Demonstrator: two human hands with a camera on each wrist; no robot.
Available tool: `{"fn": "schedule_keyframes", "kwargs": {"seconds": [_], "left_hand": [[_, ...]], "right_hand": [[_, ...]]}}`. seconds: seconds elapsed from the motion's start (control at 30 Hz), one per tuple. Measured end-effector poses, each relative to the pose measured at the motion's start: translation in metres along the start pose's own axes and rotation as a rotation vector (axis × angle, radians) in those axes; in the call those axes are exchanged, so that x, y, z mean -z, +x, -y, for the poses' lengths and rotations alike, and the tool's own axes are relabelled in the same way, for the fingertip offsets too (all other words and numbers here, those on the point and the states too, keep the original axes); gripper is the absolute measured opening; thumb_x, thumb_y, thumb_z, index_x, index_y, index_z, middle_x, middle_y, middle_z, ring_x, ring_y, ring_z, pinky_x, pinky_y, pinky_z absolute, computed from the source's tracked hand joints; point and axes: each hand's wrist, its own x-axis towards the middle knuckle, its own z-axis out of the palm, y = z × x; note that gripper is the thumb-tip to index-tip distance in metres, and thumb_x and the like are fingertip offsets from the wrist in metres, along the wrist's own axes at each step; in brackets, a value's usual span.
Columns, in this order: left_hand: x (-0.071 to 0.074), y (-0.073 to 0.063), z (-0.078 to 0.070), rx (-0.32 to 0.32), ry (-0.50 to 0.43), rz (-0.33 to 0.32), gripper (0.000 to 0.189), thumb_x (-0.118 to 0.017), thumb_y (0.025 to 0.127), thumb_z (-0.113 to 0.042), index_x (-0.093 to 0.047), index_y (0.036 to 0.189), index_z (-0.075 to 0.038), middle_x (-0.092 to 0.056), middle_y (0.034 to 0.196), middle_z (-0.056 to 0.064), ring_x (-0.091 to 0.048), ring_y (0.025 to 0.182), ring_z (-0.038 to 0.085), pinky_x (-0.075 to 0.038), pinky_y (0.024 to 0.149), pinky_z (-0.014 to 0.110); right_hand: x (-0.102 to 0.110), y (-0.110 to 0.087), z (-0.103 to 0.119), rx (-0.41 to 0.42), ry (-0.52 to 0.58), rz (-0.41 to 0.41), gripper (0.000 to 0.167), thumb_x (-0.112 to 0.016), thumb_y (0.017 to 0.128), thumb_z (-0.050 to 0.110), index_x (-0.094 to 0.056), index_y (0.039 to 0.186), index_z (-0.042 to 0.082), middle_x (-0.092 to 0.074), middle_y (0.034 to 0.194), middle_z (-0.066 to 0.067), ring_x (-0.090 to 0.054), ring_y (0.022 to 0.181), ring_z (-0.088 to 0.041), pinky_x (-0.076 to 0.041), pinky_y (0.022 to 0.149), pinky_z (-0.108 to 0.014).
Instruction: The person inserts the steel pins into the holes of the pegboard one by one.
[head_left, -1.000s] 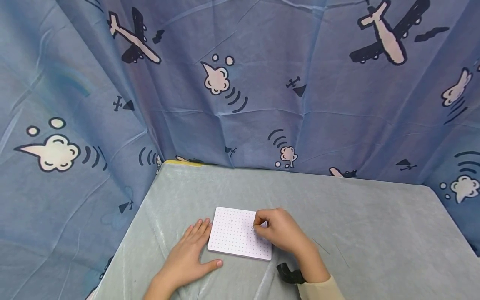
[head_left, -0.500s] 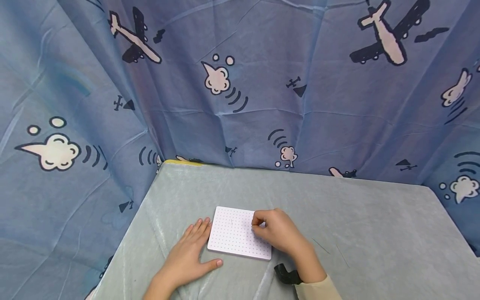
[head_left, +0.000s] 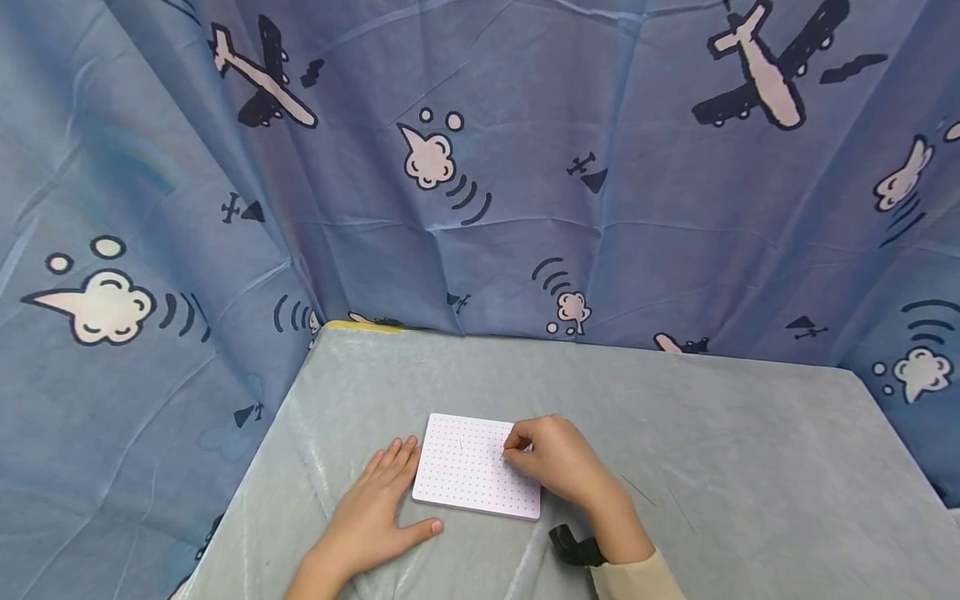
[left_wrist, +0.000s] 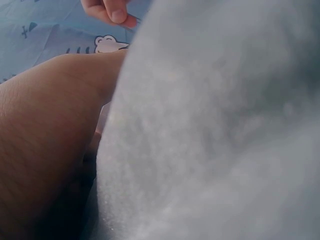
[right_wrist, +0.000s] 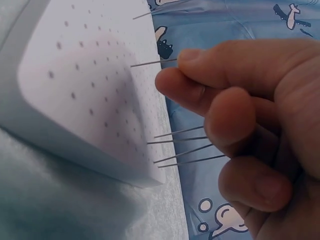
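Note:
A white board (head_left: 457, 479) with rows of small holes lies on the table. My right hand (head_left: 555, 458) is over its right part, thumb and index finger pinching the upper end of a thin metal pin (right_wrist: 150, 63). The pin's other end is right at the dotted face. Several similar pins (right_wrist: 180, 133) stand up from the board near its edge in the right wrist view, partly hidden behind the curled fingers. Another pin (head_left: 461, 444) stands towards the board's upper left. My left hand (head_left: 378, 508) lies flat on the table, fingertips at the board's left edge.
Two thin pins (head_left: 638, 490) lie loose on the grey cloth-covered table (head_left: 750, 450), right of my right forearm. A black curved piece (head_left: 576, 548) sits at my right wrist. Behind the table hangs a blue curtain (head_left: 510, 167) printed with planes.
My right hand has shifted slightly left over the board, still pinching the pin. The left hand stays in place beside the board. The head view has moved a little.

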Motion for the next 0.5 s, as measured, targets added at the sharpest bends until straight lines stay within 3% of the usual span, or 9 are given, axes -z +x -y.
{"fn": "schedule_keyframes", "kwargs": {"seconds": [0.23,0.37,0.5], "left_hand": [[0.000,0.000,0.000,0.010,-0.006,0.013,0.115,-0.072,0.089,-0.078,-0.035,0.170,-0.006,-0.025,0.180,0.006,-0.017,0.167,0.024,-0.009,0.137,0.039],[0.000,0.001,0.000,0.008,-0.005,0.012,0.115,-0.072,0.089,-0.078,-0.035,0.170,-0.005,-0.025,0.179,0.006,-0.017,0.167,0.025,-0.010,0.137,0.040],[0.001,0.000,0.000,0.006,-0.010,0.010,0.115,-0.073,0.089,-0.078,-0.036,0.170,-0.005,-0.026,0.179,0.007,-0.017,0.167,0.025,-0.010,0.137,0.041]], "right_hand": [[0.005,-0.001,0.001,-0.048,0.083,0.024,0.016,-0.083,0.092,0.004,-0.080,0.083,0.017,-0.074,0.082,0.008,-0.057,0.052,-0.005,-0.052,0.047,-0.026],[0.007,-0.001,0.000,-0.046,0.076,0.009,0.016,-0.083,0.092,0.004,-0.080,0.084,0.018,-0.075,0.084,0.008,-0.059,0.059,-0.004,-0.053,0.052,-0.024],[0.012,-0.002,-0.002,-0.055,0.110,-0.004,0.016,-0.083,0.092,0.004,-0.080,0.086,0.019,-0.076,0.085,0.007,-0.059,0.056,-0.006,-0.053,0.051,-0.026]]}}
